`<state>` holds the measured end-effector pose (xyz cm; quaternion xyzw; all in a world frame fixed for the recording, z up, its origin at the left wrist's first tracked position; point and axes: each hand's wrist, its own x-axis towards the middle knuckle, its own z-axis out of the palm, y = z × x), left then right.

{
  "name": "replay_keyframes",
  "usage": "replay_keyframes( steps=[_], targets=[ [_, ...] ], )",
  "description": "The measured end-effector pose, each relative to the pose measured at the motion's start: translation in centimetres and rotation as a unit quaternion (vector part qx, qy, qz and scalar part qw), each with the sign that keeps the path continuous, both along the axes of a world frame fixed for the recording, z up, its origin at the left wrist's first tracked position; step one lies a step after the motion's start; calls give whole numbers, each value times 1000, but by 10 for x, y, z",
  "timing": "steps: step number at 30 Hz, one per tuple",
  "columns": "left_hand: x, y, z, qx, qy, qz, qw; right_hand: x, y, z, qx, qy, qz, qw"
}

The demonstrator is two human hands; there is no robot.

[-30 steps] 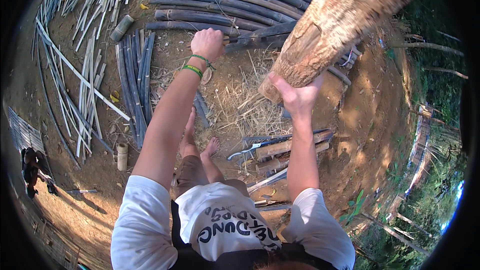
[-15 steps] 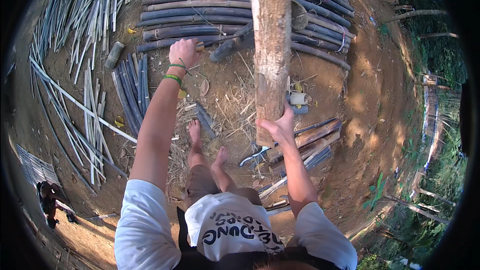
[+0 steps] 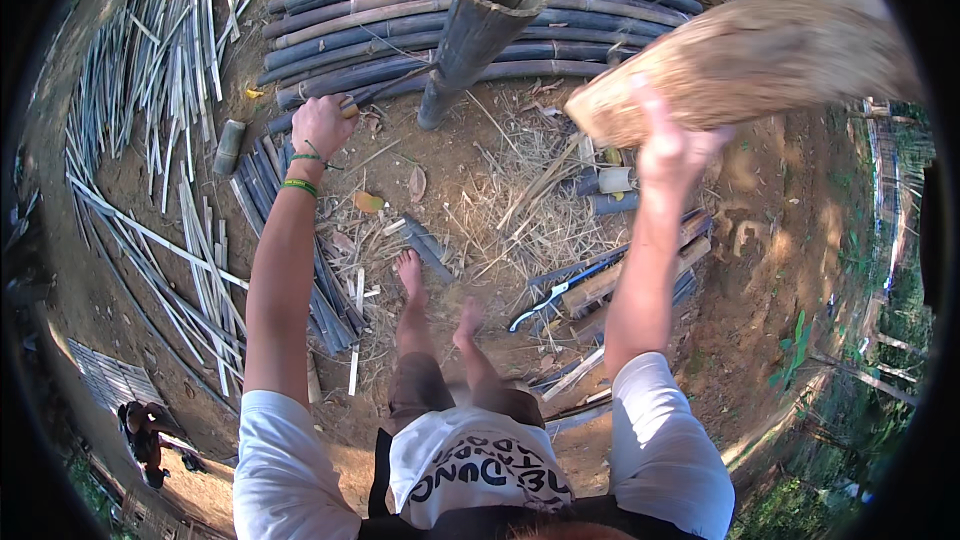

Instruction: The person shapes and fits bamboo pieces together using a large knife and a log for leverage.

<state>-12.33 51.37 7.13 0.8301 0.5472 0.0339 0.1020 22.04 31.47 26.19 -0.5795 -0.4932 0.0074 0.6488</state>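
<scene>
My left hand (image 3: 322, 127) is closed around the short wooden handle of a knife (image 3: 395, 83). Its dark blade runs right to the side of a thick bamboo section (image 3: 473, 40), whose hollow end faces up; how far the blade has gone into it I cannot tell. That section stands nearly upright on the ground. Out to the right, my right hand (image 3: 668, 145) grips one end of a heavy wooden log (image 3: 760, 50), raised well off the ground, tilted and blurred by motion.
Long dark bamboo poles (image 3: 360, 5) lie stacked ahead. Split strips (image 3: 150, 80) cover the left ground, near dark split pieces (image 3: 330, 300). A saw (image 3: 565, 290) rests on cut wood at right. A person (image 3: 145, 435) is at far lower left.
My right hand has swung the log from upright in the middle out to the right. The bamboo section has gone from leaning to nearly upright. My left hand has shifted slightly left and down.
</scene>
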Motion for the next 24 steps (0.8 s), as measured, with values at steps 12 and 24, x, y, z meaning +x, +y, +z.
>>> replay_keyframes(
  steps=[12, 24],
  targets=[
    [22, -11, -37, -37, 21, -17, 999, 15, -17, -134, -340, 206, 9, 917],
    [20, -4, -53, -40, 53, 1, 998, -28, -20, -287, -561, 100, -30, 821]
  ],
)
